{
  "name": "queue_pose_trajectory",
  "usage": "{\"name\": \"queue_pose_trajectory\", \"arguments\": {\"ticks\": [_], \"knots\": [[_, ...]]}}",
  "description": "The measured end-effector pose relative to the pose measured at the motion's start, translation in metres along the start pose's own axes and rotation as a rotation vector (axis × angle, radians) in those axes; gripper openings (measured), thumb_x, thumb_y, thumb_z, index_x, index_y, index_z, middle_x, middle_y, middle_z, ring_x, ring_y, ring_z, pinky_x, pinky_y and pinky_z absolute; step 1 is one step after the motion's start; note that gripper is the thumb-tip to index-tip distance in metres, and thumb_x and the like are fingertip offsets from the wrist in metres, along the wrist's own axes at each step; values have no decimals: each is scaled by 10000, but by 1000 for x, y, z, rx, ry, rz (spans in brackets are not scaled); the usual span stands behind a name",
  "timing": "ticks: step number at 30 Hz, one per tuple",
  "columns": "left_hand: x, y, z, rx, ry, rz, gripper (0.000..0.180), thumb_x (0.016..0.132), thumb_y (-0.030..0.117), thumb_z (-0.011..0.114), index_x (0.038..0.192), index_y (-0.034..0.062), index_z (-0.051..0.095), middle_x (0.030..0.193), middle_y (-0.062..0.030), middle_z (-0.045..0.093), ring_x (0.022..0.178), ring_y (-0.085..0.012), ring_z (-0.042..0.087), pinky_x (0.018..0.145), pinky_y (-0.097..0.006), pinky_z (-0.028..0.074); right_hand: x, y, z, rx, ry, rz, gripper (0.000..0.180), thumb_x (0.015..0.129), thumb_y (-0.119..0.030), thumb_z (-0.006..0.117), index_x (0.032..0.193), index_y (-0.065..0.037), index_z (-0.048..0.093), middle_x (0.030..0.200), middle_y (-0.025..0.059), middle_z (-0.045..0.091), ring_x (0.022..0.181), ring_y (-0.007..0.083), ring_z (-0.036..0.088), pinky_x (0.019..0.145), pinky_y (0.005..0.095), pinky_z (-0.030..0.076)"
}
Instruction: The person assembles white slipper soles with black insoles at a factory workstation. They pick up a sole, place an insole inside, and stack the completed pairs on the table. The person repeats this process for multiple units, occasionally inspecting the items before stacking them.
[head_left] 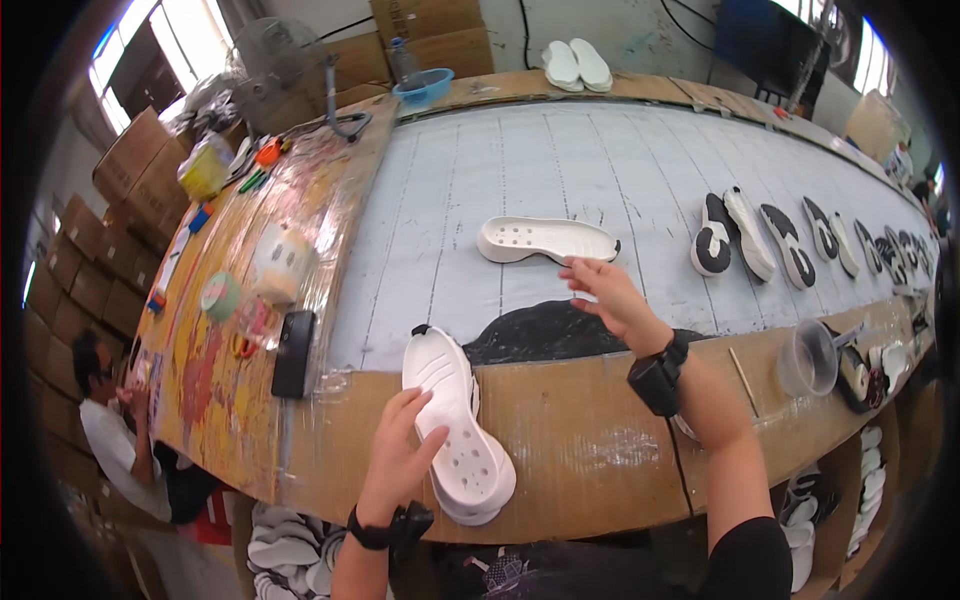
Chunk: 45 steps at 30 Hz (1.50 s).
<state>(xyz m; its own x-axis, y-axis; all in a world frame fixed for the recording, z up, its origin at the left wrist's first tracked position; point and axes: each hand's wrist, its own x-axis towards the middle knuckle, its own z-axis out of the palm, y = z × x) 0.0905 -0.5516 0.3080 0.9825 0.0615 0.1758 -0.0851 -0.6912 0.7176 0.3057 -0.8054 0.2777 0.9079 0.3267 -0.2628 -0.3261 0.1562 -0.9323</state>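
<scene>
A white shoe sole (450,390) with a row of round holes in its heel lies upright on the brown board at the table's near edge. My left hand (400,440) is at its left side, fingers stretched and thumb apart over it; whether it touches the sole I cannot tell. A second white sole (560,235) rests crosswise on the pale, line-marked sheet farther off. Just at that sole's near right edge hovers my right hand (610,295), fingers loosely spread with nothing seen between them. Each sole has a small black tip.
Black-and-white soles (780,240) stand in a row to the right. A clear plastic tub (808,358) sits near the right edge. On the left are a black phone-like case (293,355), a paper roll (280,262) and scissors (243,346). Another person (125,440) sits far left.
</scene>
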Motion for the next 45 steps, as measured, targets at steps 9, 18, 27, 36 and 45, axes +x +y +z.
{"name": "queue_pose_trajectory", "arguments": {"ticks": [9, 18, 27, 36, 45], "knots": [[-7, -29, 33, 135, 104, 183, 318, 706, 214, 666, 986, 71, 619, 1053, -99, 554, 975, -277, 508, 815, -371, 387, 57, 33, 23, -472, -28, -128, 322, 837, -284, 561, 1038, -34, 580, 953, 66, 606, 843, 148, 549, 700, 300, 466], [-14, -28, 34, 125, 109, 138, 310, 695, 204, 677, 979, 91, 625, 1068, -86, 541, 999, -261, 485, 845, -366, 365, 132, 63, -19, -864, 1149, -295, 519, 805, -320, 570, 1192, 8, 458, 1235, 243, 432, 1128, 364, 437, 858, 483, 404], [-16, -25, 33, 68, 107, 163, 312, 693, 133, 677, 990, 63, 615, 1102, -108, 532, 1019, -273, 485, 870, -361, 376, 99, 15, -54, 125, 500, -287, 214, 852, -178, 530, 942, 12, 572, 766, 39, 558, 730, 172, 592, 654, 318, 517], [-9, 39, -9, -172, 167, 197, 567, 709, 134, 695, 1203, -3, 453, 1243, -184, 437, 1160, -314, 412, 980, -378, 318, -48, -109, -11, -94, 311, -701, 218, 830, -177, 600, 843, 39, 620, 645, 29, 576, 559, 68, 535, 459, 198, 449], [-20, 111, 26, -559, 39, 196, 851, 753, 170, 674, 1353, -4, 96, 1250, -200, 403, 1109, -293, 470, 921, -347, 390, -154, -115, 73, -65, -84, -603, 203, 798, -149, 631, 882, 35, 641, 715, 26, 605, 635, 58, 535, 574, 185, 424]]}}
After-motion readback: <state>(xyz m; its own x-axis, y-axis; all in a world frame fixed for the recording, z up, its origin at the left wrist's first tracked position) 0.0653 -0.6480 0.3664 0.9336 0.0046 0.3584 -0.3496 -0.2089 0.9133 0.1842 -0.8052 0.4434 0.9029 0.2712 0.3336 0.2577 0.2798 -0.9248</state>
